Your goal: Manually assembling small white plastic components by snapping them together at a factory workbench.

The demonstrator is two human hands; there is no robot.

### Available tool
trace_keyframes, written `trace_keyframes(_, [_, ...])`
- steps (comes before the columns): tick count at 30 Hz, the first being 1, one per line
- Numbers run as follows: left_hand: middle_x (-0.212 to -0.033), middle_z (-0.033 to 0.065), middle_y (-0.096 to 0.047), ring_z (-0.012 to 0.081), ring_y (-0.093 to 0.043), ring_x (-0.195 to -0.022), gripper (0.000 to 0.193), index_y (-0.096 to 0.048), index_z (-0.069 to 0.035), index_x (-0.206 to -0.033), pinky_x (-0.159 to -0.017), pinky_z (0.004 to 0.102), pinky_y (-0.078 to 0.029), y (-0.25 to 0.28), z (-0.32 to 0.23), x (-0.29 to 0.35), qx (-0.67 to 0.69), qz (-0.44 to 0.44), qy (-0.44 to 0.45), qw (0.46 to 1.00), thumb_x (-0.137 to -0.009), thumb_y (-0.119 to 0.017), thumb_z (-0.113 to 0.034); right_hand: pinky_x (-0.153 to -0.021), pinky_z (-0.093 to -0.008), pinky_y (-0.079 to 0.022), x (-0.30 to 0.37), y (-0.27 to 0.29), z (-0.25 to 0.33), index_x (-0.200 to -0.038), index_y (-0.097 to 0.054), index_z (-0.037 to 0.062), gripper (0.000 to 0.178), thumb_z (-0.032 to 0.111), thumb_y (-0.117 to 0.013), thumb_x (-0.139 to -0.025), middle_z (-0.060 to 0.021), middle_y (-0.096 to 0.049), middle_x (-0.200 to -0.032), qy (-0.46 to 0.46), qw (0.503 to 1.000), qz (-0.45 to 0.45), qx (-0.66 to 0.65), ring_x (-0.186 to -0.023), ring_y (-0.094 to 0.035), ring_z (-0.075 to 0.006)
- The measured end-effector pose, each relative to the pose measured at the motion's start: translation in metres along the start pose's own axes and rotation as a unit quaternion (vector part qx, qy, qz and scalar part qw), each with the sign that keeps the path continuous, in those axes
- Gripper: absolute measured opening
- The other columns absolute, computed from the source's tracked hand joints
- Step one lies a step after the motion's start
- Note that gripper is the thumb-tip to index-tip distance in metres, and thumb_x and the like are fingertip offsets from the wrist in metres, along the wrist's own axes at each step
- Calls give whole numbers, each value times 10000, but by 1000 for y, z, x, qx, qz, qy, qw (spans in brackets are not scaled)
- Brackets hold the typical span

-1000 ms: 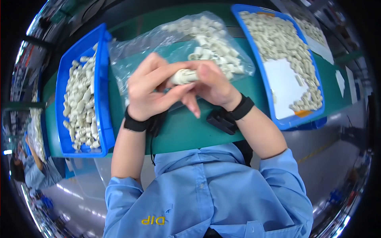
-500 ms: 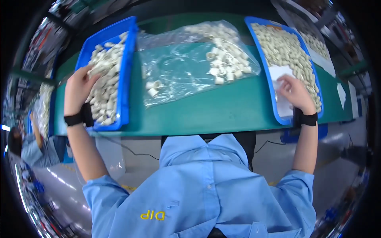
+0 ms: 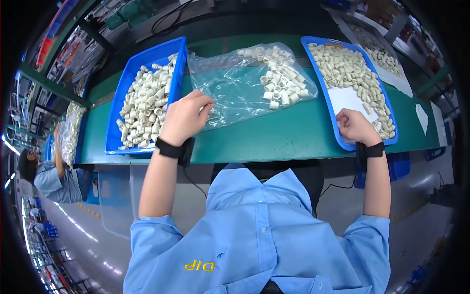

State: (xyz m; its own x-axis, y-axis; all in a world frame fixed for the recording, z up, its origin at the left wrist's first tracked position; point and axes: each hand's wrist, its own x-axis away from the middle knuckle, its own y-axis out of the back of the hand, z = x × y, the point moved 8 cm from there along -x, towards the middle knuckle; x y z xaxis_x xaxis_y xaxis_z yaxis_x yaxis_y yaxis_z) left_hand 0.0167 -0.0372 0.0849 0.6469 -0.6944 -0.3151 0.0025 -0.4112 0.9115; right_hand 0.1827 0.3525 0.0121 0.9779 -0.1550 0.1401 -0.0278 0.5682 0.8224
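My left hand [image 3: 187,117] is over the left end of a clear plastic bag [image 3: 227,90], just right of a deep blue bin [image 3: 113,128]. Its fingers are curled with the thumb against them; whatever they hold is hidden. Small cream-white hollow cylindrical pieces [image 3: 147,100] are heaped in that bin. Similar short white tubes [image 3: 281,81] lie at the bag's right end. My right hand [image 3: 360,128], fingers drawn together, is above the near end of a shallow blue tray [image 3: 324,93]; I cannot make out anything in its grip. Small cream cylinders [image 3: 345,66] fill the tray's far part and right side.
A white sheet [image 3: 346,100] lies in the right tray. Beyond it, more cream pieces [image 3: 384,59] rest on a pale sheet. Green table [image 3: 254,139] runs across in front of me. At far left, another person [image 3: 56,181] reaches toward a filled bag [image 3: 73,130].
My left hand has moved right, out of the left bin to the bag's left end. The right hand has drawn slightly nearer, its fingers more closed. The view has shifted a little.
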Motion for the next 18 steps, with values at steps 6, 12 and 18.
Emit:
trace_keyframes(6, [-958,95,-712,312,-683,-904,180,-734,-148,-967,-749,415,-551,-41,29,-18,-66,33,27,997,-860,-602,-89,-602,-235,-483,21,48,42,-974,-638,-5,162,12,-698,-824,-37,-611,-776,132,962,-236,-21,-734,-630,-105])
trace_keyframes(12, [-980,106,-717,307,-680,-943,258,-739,-162,-995,-787,428,-549,-48,29,-38,-123,92,48,987,-799,-610,-56,-618,-227,-487,31,53,144,-956,-631,16,141,24,-708,-838,-35,-619,-837,241,925,-270,-119,-762,-637,-105])
trace_keyframes(18, [-1028,110,-711,311,-675,-944,213,-737,-142,-980,-788,425,-545,-83,3,-110,-58,63,2,996,-842,-594,-67,-647,-213,-487,25,19,174,-941,-611,7,146,34,-718,-845,-35,-633,-858,267,912,-231,-207,-766,-636,-93])
